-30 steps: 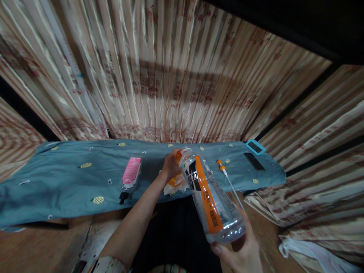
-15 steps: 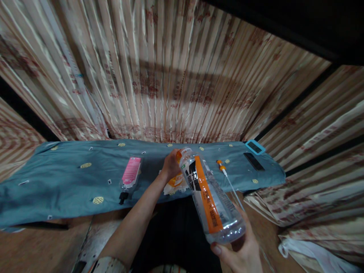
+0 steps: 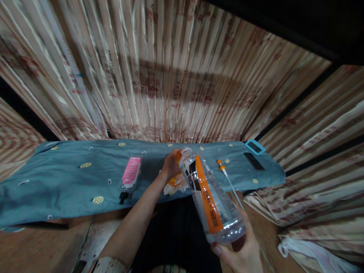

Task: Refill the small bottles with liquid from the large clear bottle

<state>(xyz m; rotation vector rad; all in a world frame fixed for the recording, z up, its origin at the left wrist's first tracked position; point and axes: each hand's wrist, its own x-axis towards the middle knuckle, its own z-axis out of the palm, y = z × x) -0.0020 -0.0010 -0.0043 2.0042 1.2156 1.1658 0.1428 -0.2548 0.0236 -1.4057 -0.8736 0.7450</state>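
Note:
A clear plastic bottle (image 3: 209, 201) with an orange, white and black label slants across the middle, mouth down and to the left, base toward me. My right hand (image 3: 241, 246) is closed around its base. At the bottle's mouth, my left hand (image 3: 171, 165) is closed around an orange see-through bottle (image 3: 178, 179), partly hidden behind my hand and the clear bottle. A crumpled white sheet (image 3: 170, 189) lies beneath the orange bottle. To the right rests an orange-topped dispenser pump (image 3: 221, 165), its long pale tube running over the front edge toward my right hand.
A blue-grey cloth (image 3: 68, 185) with yellow patterns covers the long narrow table. A pink-labelled bottle (image 3: 131, 170) with a black top lies left of my left arm. At the right end are a black phone-like slab (image 3: 254, 162) and a blue-framed object (image 3: 255, 147). Pleated curtains (image 3: 170, 83) hang behind.

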